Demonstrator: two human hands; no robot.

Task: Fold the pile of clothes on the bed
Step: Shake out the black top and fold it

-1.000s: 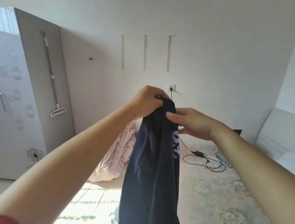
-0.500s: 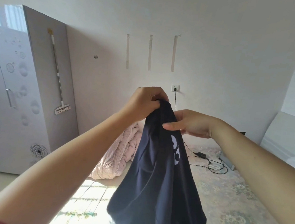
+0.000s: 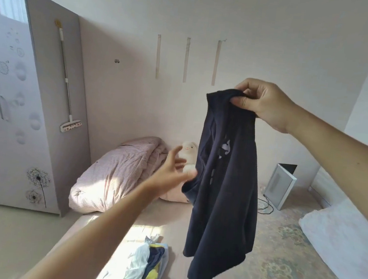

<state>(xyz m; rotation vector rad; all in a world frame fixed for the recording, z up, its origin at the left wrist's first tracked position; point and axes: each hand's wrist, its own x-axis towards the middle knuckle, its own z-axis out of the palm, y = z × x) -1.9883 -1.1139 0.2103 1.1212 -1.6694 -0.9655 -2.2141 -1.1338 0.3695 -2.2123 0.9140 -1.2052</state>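
Observation:
A dark navy garment (image 3: 225, 190) with a small white print hangs in the air over the bed (image 3: 280, 253). My right hand (image 3: 262, 104) pinches its top edge, held high at the right. My left hand (image 3: 172, 174) is lower and to the left, fingers spread and blurred, beside the garment's left edge with its thumb close to or touching the cloth; it grips nothing. A small heap of clothes (image 3: 148, 266) in white, blue and yellow lies on the bed below.
A rolled pink quilt (image 3: 115, 172) and a white plush toy (image 3: 188, 156) sit at the bed's far end. A grey wardrobe (image 3: 22, 98) with a mop (image 3: 68, 80) stands left. An open laptop (image 3: 281, 184) with cables and a white pillow (image 3: 339, 239) lie right.
My left hand let go of the garment's top and dropped down to its left edge. My right hand carried the top rightward and up, and the garment now hangs from it alone.

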